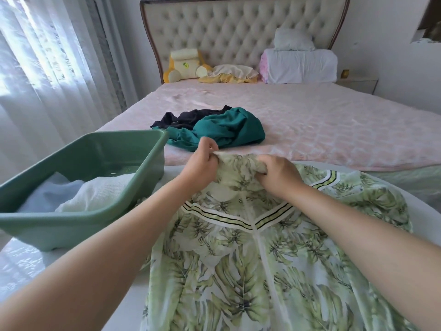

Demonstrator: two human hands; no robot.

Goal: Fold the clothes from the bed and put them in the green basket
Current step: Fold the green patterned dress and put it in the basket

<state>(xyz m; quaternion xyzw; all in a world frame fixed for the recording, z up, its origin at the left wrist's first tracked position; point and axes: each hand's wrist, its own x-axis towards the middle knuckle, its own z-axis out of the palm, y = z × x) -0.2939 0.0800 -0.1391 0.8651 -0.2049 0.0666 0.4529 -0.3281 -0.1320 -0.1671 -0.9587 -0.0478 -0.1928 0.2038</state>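
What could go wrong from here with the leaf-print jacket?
1. The left hand and right hand pinch only the bunched top end of the leaf-print jacket; a pull may crease the body rather than flatten it.
2. One sleeve lies near the edge of the table and could slide off.
3. The left forearm passes close to the green basket and might nudge it.

Both bare forearms reach forward from the near edge, converging. Left hand [201,161] pinches the bunched edge of the leaf-print garment [238,271], fingers curled. Right hand [279,175] sits just right of it, knuckles up, gripping the same bunch.
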